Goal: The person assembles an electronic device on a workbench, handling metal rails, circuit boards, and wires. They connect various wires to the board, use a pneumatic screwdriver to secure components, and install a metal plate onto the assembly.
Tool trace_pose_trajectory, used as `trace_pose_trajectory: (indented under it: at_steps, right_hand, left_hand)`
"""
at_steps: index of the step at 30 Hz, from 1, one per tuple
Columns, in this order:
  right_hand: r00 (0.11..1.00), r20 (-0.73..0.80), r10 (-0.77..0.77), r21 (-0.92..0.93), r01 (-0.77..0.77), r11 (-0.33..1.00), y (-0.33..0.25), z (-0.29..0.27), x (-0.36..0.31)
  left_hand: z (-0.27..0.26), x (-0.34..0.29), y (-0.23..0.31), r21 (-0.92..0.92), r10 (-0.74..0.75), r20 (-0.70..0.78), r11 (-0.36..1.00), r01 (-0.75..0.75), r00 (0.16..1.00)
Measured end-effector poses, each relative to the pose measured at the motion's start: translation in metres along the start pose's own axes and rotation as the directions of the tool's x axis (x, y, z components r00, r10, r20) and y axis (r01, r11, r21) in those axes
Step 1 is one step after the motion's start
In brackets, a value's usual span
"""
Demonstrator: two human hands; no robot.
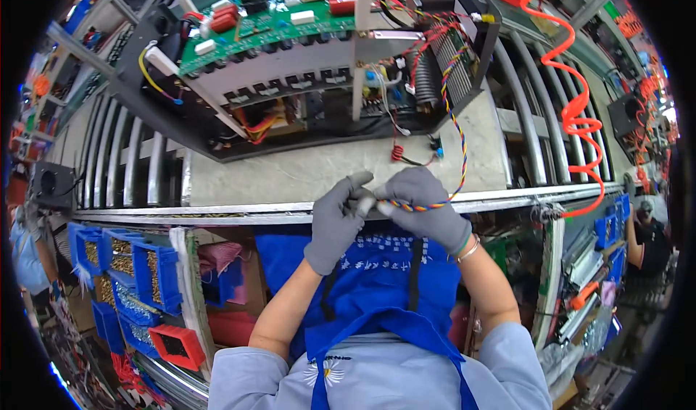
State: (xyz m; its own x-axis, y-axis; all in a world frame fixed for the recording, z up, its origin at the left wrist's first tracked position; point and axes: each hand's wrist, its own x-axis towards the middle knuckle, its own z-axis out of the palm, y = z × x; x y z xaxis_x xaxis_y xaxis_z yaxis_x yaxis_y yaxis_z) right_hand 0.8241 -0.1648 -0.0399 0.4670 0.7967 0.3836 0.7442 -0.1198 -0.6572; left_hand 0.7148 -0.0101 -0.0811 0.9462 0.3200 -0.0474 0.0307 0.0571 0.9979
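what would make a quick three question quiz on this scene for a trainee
1. Which cable runs to the left grey-gloved hand and right grey-gloved hand?
2. True or false: the coiled orange plastic hose is to the right of the black box-shaped housing.
3. Where is the green rectangular circuit board? (a) in a blue bin (b) in the housing (c) on the rollers

Key: 1. The twisted red, yellow and blue cable. 2. True. 3. b.

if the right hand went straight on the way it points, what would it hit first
Probably the left hand, just ahead of the right hand; depth is unclear there, so they may be touching.
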Motion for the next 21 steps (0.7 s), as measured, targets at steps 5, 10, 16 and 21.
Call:
trace_pose_trajectory:
  at_steps: [5, 10, 16, 21]
  right_hand:
    - [0.996, -0.087, -0.025, -0.342, -0.006, 0.94, 0.004, -0.031, 0.028]
    - [0.955, -0.182, 0.235, -0.03, -0.244, 0.969, 0.0, -0.039, 0.038]
    - [0.911, -0.142, 0.388, 0.25, -0.346, 0.904, 0.006, -0.025, 0.02]
    - [0.898, -0.196, 0.394, 0.078, -0.386, 0.919, -0.004, -0.029, -0.003]
  left_hand:
    - [0.007, 0.021, 0.01, 0.23, 0.213, -0.037, 0.953, -0.199, 0.976]
    - [0.014, 0.053, 0.037, 0.292, 0.437, -0.041, 0.865, -0.407, 0.899]
    - [0.009, 0.072, 0.035, 0.481, 0.555, 0.306, 0.612, -0.628, 0.774]
    - [0.016, 0.066, 0.024, 0.681, 0.424, 0.405, 0.451, -0.576, 0.81]
